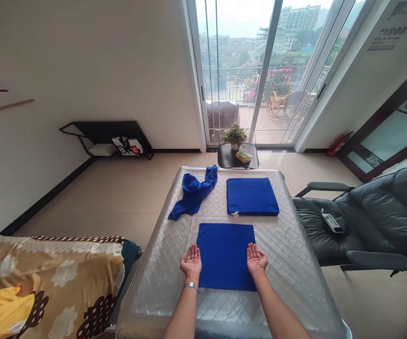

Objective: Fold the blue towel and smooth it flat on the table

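A flat blue cloth (227, 258) lies squared on the quilted silver table cover (288, 292). My left hand (191, 262) rests palm up at its left edge, fingers stretched out, holding nothing. At the opposite edge is my right hand (256, 259), also palm up with fingers extended and nothing in it. Beyond, to the right, sits a neat stack of folded blue cloths (251, 195) with a small white tag at its near edge. A crumpled blue cloth (193, 193) lies at the far left of the table.
Past the table's far edge, a small black stand (226, 157) holds a potted plant (235, 136) and a yellow packet (244, 156). A dark padded chair (372, 226) stands close on the right, with a device on its seat. A bed with a patterned blanket (65, 278) is on the left.
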A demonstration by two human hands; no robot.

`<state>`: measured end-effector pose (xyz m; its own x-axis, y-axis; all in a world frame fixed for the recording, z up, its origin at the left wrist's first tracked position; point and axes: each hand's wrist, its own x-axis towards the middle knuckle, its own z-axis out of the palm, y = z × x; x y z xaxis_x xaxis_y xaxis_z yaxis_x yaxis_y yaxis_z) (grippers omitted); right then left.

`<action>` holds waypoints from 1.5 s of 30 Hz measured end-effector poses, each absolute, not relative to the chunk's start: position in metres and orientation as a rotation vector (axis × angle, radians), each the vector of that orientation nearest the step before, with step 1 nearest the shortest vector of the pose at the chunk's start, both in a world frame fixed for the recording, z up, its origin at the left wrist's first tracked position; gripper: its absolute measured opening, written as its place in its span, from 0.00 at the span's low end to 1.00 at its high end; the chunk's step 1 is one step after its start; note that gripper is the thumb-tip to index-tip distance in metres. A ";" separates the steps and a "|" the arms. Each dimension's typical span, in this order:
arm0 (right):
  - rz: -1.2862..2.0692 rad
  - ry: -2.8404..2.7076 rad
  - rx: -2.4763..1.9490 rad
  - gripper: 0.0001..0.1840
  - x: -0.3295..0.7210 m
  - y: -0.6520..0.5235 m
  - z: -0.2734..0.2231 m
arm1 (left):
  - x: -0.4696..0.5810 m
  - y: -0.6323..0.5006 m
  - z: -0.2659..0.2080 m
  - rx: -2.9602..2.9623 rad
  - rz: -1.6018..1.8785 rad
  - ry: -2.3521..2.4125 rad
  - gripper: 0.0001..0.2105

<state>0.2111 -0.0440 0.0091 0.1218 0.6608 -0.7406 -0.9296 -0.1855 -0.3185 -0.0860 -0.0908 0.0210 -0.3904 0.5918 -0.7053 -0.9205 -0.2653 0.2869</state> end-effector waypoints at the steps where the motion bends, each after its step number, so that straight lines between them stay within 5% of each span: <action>1: 1.484 0.362 -0.960 0.21 0.210 -0.042 0.012 | -0.087 -0.092 0.023 -0.581 1.843 0.839 0.20; 21: 1.567 0.260 -0.940 0.19 0.217 -0.003 -0.017 | 0.118 -0.007 0.011 -0.533 1.410 0.586 0.16; 45: 1.484 0.259 -0.938 0.18 0.208 -0.002 -0.003 | -0.099 -0.055 0.007 -0.506 1.787 0.747 0.21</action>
<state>0.2084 -0.0016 -0.0027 0.1339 0.7261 -0.6744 -0.9116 -0.1766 -0.3712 -0.0987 -0.0549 0.0068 -0.3272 0.6771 -0.6591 -0.9448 -0.2206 0.2424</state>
